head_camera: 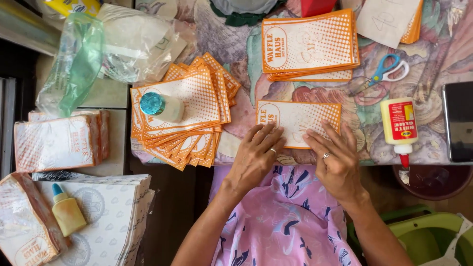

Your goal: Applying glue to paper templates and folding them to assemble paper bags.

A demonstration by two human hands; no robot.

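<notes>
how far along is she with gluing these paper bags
Done, it seems: a fanned pile under a small bottle and a neat stack at the top. In hand: both hands, left and right, press one orange bag flat. Left: apparently the sheets at lower left. Glue bottle lies at right.

Looks like somebody's home turned into a little craft bench — floral tablecloth [443, 54], a glue bottle [399, 124], scissors [389, 70] and fanned stacks of orange printed paper sleeves [183, 114] everywhere, with bundles more in plastic wrap [56, 143] off to the side.
</notes>
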